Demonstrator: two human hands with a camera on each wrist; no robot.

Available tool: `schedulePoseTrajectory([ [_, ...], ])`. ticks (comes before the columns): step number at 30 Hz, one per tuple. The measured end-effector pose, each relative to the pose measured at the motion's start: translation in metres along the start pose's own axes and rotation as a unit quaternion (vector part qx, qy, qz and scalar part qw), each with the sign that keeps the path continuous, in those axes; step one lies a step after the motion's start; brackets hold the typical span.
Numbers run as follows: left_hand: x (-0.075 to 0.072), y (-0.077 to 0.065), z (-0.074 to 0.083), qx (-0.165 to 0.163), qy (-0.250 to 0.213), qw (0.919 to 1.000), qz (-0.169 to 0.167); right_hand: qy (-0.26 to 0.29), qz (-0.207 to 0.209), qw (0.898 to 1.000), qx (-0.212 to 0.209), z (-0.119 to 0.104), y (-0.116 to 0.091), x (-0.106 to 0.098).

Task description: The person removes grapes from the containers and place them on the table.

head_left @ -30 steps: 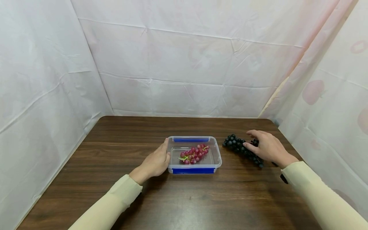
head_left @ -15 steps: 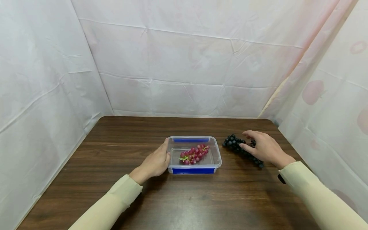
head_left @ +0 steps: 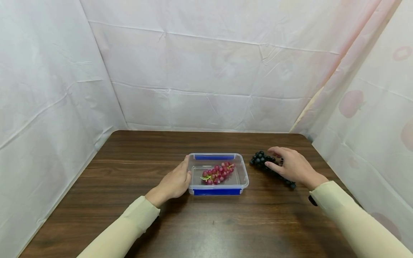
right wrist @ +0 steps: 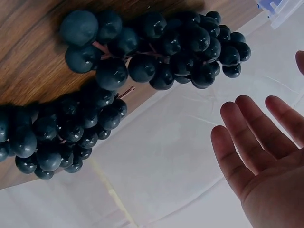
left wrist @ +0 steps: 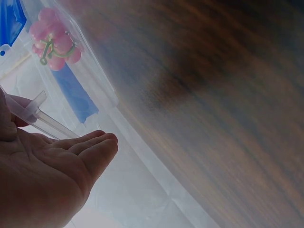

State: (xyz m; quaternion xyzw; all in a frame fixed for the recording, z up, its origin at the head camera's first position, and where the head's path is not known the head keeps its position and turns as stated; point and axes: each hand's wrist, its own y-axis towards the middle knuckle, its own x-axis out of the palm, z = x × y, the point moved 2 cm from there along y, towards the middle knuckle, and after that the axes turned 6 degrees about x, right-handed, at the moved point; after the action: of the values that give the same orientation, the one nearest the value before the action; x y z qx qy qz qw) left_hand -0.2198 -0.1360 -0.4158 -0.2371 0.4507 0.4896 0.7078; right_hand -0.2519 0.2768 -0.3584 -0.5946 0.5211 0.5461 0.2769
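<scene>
A clear plastic container [head_left: 245,175] with blue side latches stands on the table, a bunch of red grapes [head_left: 219,173] lying in it. Flat against its left wall rests my left hand [head_left: 172,182], fingers straight. The left wrist view shows the palm [left wrist: 47,175] at that wall. My right hand [head_left: 295,167] hovers over black grapes [head_left: 259,159] to the right of the container, hiding part of them. In the right wrist view two bunches appear, one farther bunch [right wrist: 198,39] and another bunch [right wrist: 46,128], apart from the loosely spread fingers [right wrist: 247,128].
The dark wooden table [head_left: 145,157] is bordered by a white cloth backdrop [head_left: 206,71] behind and at both sides. Pale fruit prints mark the right-hand cloth [head_left: 371,118].
My right hand has drifted left across the black grapes, with nothing taken up. The left hand, the container and the red grapes have stayed put.
</scene>
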Motion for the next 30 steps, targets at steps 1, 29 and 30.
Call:
schedulePoseTrajectory([
  [1, 0.0, 0.0, 0.0, 0.0, 0.0, 1.0, -0.001, 0.001, 0.001, 1.0, -0.002, -0.001, 0.0, 0.001],
  [29, 0.0, 0.0, -0.001, -0.001, -0.004, 1.0, -0.004, 0.031, 0.003, 0.999, -0.023, -0.027, 0.007, 0.011],
  [30, 0.0, 0.0, -0.001, -0.001, -0.004, 1.0, -0.003, 0.031, 0.003, 0.999, -0.024, -0.028, 0.007, 0.012],
])
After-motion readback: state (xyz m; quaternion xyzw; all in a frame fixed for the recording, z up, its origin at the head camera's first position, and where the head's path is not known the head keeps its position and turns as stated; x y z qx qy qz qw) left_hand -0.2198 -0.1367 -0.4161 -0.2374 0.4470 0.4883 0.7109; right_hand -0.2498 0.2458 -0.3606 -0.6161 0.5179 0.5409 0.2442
